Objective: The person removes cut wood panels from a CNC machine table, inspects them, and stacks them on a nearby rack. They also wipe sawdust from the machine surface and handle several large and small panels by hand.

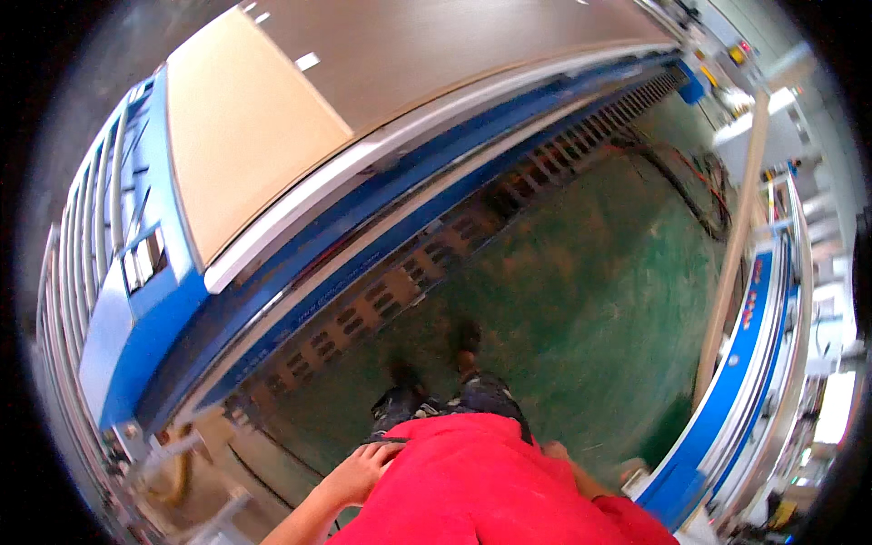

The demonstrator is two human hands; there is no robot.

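My left hand (pixel 371 465) rests at my left hip, against the hem of my red shirt (pixel 481 481). Its fingers lie flat and slightly apart, and nothing shows in them. Mostly behind the shirt on the other side, my right hand (pixel 557 451) hangs by my right hip; its fingers are too hidden and blurred to read. Neither hand touches the large blue machine (pixel 173 336) in front of me. A tan board (pixel 241 118) lies on the left end of its bed, beside a wide brown panel (pixel 409 54) with small white patches.
A green floor (pixel 590 300) stretches under my feet. Along the machine's base runs a slotted strip (pixel 363 313). Dark cables (pixel 690 195) lie at the far right. Another blue machine rail (pixel 727 381) stands to my right, and metal rollers (pixel 95 218) line the left.
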